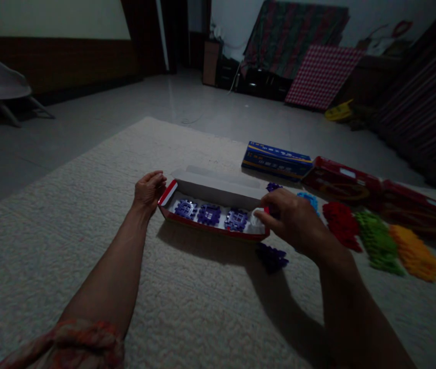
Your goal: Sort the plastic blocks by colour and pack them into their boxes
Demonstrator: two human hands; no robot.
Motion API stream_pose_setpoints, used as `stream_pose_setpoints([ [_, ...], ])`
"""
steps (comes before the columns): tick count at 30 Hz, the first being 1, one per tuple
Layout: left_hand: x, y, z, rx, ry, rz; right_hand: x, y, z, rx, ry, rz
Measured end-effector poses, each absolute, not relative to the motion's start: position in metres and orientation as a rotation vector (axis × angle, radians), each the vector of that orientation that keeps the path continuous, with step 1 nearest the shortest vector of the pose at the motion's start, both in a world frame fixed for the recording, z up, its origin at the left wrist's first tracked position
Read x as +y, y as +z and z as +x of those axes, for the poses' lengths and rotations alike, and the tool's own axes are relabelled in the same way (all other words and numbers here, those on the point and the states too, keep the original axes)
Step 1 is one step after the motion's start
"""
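An open red and white box (213, 230) lies lengthwise on the pale mat. Inside it sit three purple lattice pieces (209, 214) in a row, with a small white item (256, 219) at the right end. My left hand (150, 190) is at the box's left end, its fingers curled together by the end flap; what they hold, if anything, is hidden. At the right end my right hand (289, 214) has thumb and fingers close together over the white item, the grip unclear. Dark purple pieces (272, 258) lie on the mat below that hand.
Blue boxes (277, 160) and red boxes (343, 182) stand behind at the right. Piles of red (341, 225), green (379, 242) and orange pieces (415, 252) lie on the mat's right side, with blue pieces (309, 202) beside my right hand. A chair (0, 79) stands far left.
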State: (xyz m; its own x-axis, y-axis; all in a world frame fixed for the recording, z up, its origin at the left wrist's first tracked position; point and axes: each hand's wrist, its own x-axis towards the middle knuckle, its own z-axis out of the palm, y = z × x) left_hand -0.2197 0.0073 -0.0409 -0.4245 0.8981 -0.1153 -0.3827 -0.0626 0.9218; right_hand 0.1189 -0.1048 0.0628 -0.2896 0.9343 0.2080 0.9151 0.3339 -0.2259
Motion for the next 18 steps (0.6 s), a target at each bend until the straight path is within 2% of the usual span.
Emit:
stream_pose_setpoints([
  [8, 0.008, -0.043, -0.221, 1.259, 1.676, 0.653, -0.102, 0.044, 0.177, -2.095, -0.020, -1.973],
  [18, 0.008, -0.046, -0.223, 1.260, 1.666, 0.675, -0.108, 0.006, 0.163, -2.158, -0.132, -2.114],
])
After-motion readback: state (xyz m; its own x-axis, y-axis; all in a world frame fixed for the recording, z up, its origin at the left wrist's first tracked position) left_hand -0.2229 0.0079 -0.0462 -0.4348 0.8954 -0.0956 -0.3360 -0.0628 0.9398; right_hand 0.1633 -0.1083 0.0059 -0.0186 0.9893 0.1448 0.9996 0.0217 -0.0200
